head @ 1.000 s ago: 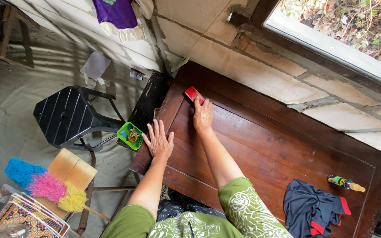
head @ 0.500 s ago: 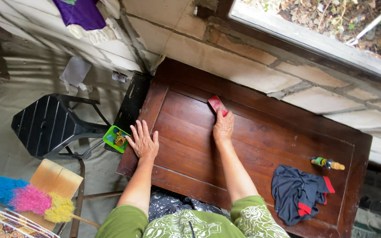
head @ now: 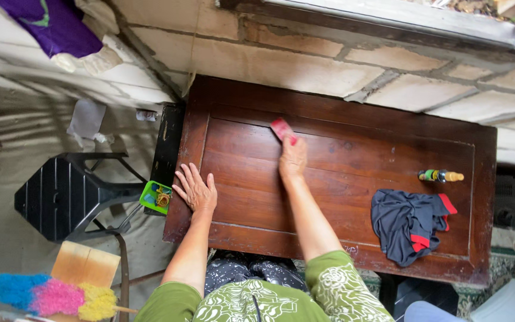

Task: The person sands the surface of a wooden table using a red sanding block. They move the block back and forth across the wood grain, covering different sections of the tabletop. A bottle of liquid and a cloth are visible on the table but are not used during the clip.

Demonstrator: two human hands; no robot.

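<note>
**A:** What is each hand doing?

**B:** The right hand point(head: 293, 160) lies palm down on the dark wooden table point(head: 341, 179), its fingers bent over a small red pad point(head: 282, 129) and pressing it against the boards near the far edge. Whether the thumb wraps beneath the pad cannot be told. The left hand point(head: 196, 189) rests flat with fingers spread wide, holding nothing, on the table's left border.

**A:** What lies around them?

**B:** To the right, well apart from both hands, a crumpled dark cloth with red trim point(head: 409, 223) sits on the tabletop, and a small bottle with a yellow cap point(head: 441, 176) lies on its side just beyond it. Off the left edge is a green tray of small bits point(head: 155, 197), next to a black plastic stool point(head: 67, 191). A blue, pink and yellow duster point(head: 49, 296) lies at lower left. Nothing stands between the pad and the open boards.

**A:** Any change from before?

**B:** A second ago the pad was at the far left corner; it now sits further right along the far edge. The left hand has stayed planted at the border.
</note>
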